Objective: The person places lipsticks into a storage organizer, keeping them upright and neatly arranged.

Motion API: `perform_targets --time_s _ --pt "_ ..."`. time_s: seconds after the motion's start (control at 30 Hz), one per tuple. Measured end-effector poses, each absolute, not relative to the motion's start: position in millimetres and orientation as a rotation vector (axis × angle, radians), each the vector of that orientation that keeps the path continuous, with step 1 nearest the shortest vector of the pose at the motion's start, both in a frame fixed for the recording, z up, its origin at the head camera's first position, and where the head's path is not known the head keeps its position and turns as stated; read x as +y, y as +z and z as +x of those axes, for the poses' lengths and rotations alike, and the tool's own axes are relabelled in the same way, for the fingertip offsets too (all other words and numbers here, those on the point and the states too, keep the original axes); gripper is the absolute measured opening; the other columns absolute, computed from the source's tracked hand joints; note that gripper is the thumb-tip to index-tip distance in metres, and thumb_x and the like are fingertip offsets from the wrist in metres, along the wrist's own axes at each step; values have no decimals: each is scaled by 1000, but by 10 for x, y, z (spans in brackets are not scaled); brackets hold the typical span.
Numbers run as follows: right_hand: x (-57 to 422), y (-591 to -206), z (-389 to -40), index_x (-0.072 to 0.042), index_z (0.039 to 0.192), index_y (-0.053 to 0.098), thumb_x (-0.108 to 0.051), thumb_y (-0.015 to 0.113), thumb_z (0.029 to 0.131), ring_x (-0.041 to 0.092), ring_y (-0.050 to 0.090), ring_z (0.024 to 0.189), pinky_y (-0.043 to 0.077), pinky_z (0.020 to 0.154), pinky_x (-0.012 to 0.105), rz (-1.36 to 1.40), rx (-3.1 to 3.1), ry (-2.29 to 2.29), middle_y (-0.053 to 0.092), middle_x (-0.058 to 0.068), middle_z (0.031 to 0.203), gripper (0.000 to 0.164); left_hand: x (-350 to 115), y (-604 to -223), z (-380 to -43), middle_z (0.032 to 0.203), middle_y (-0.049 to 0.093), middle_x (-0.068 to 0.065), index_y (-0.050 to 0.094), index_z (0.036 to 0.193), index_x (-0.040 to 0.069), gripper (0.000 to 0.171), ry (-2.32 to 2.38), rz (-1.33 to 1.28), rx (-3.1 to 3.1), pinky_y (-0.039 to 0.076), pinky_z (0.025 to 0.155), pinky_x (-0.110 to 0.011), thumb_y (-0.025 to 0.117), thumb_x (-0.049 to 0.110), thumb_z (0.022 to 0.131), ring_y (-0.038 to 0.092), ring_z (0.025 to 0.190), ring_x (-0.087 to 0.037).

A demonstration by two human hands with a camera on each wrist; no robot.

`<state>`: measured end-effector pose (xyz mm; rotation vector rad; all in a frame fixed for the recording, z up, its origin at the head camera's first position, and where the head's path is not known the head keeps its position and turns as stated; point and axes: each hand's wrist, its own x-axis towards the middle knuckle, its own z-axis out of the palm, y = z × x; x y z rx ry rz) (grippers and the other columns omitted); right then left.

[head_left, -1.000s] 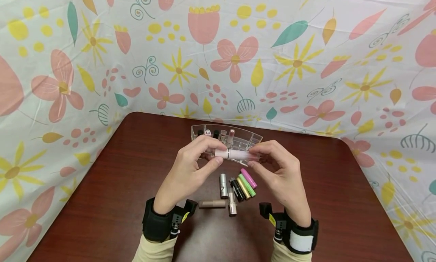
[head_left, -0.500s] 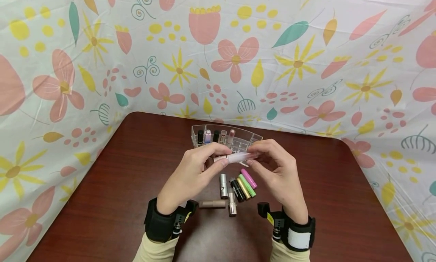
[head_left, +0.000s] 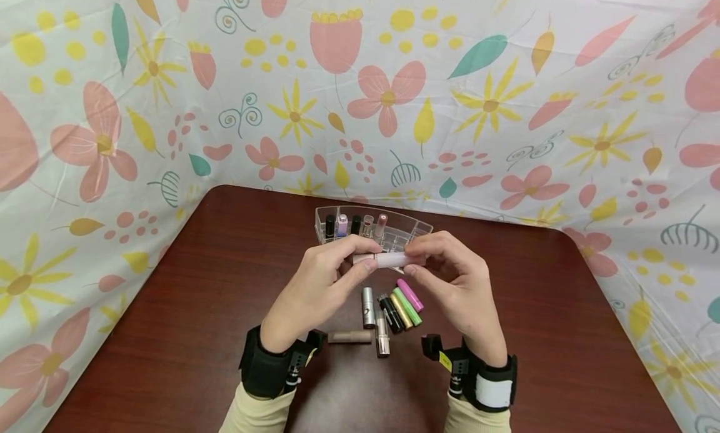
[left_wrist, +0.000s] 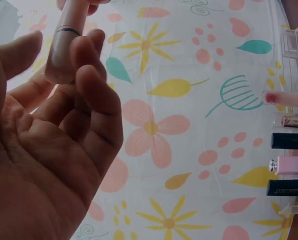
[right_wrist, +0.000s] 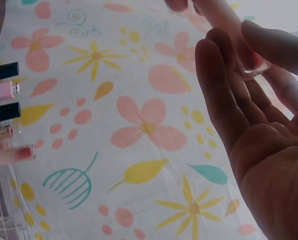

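A pale pink lipstick tube [head_left: 390, 260] lies nearly level between my two hands, raised over the table. My left hand [head_left: 315, 289] pinches its left end between thumb and fingers. At the other end, my right hand [head_left: 464, 286] grips it the same way. The right wrist view shows that end of the lipstick tube [right_wrist: 251, 65] as clear, with red inside. A dark ring circles the lipstick tube [left_wrist: 68, 30] in the left wrist view. Behind my fingers stands a clear organizer [head_left: 422, 228] holding several upright lipsticks [head_left: 356, 224]; its front is partly hidden.
On the brown table [head_left: 185, 333], between my wrists, lie a silver tube [head_left: 368, 308], a black one [head_left: 390, 314], a gold one [head_left: 402, 311], a green one [head_left: 408, 305], a pink one [head_left: 410, 295], a clear-and-silver lipstick [head_left: 382, 339] and a taupe tube [head_left: 350, 337]. Flowered cloth [head_left: 388, 95] surrounds the table.
Both hands keep hold of the lipstick tube. It tilted up to the right half a second ago and is closer to level now. The right hand has shifted slightly left.
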<state>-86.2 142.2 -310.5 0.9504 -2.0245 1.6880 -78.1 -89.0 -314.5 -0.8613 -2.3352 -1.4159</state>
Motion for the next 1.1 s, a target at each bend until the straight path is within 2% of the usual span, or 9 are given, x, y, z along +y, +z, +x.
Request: perform_targets --time_s 0.23,0.4,0.47,0.57,0.67,0.77,0.9,1.03,1.1 --pt "1364 -3121 -876 5 114 68 18 69 85 16 65 94 56 82 22 880 -1977 1755 67 10 109 32 -865 -3159 -788 94 67 10 68 115 20 14 -1377 -861 -2358 48 64 -23 61 25 103 56 75 -4" --pt "1320 -3153 -898 6 123 64 10 66 92 16 64 94 58 75 23 806 -1972 1844 66 11 117 32 -832 -3178 -789 90 68 13 67 115 21 14 -1372 -853 -2381 42 59 -20 64 24 101 54 70 -3" --pt "1297 -3167 -907 5 127 61 7 65 94 16 64 93 57 74 22 758 -1976 1879 67 11 119 33 -810 -3185 -793 89 68 13 66 116 20 17 -1365 -856 -2388 44 60 -19 66 23 100 56 72 -1" --pt "1257 -3182 -924 3 133 58 4 64 96 16 63 95 56 77 23 674 -2003 1913 67 9 121 37 -773 -3192 -797 91 71 10 61 126 17 29 -1353 -882 -2388 49 65 -19 69 20 98 61 76 1" --pt "1209 -3200 -949 -3 135 58 0 63 98 15 64 92 57 76 24 563 -2044 1963 66 6 119 38 -725 -3206 -794 94 71 9 51 142 16 50 -1285 -866 -2402 53 68 -22 71 21 97 63 77 2" --pt "1158 -3223 -979 -6 135 58 -6 63 100 12 66 91 59 74 26 460 -2071 2052 65 4 113 35 -670 -3238 -785 110 70 6 41 154 18 65 -1145 -780 -2418 52 69 -23 71 26 96 62 81 -1" --pt "1116 -3256 -985 -8 135 56 -10 62 101 11 66 92 59 73 26 413 -2121 2154 65 1 109 35 -607 -3290 -782 129 63 0 36 158 19 72 -985 -684 -2420 52 69 -23 71 31 96 62 83 -8" --pt "1108 -3277 -983 -9 138 53 -8 64 100 13 64 92 58 73 25 434 -2169 2165 66 -1 109 40 -588 -3317 -790 119 58 0 33 159 20 83 -905 -668 -2445 50 64 -25 78 36 90 54 77 -10" --pt "1115 -3280 -990 -9 139 53 -7 64 99 13 64 93 59 74 26 449 -2160 2189 66 -1 110 42 -599 -3318 -799 129 53 -1 27 161 21 98 -855 -696 -2470 55 72 -28 83 41 84 56 93 -12"
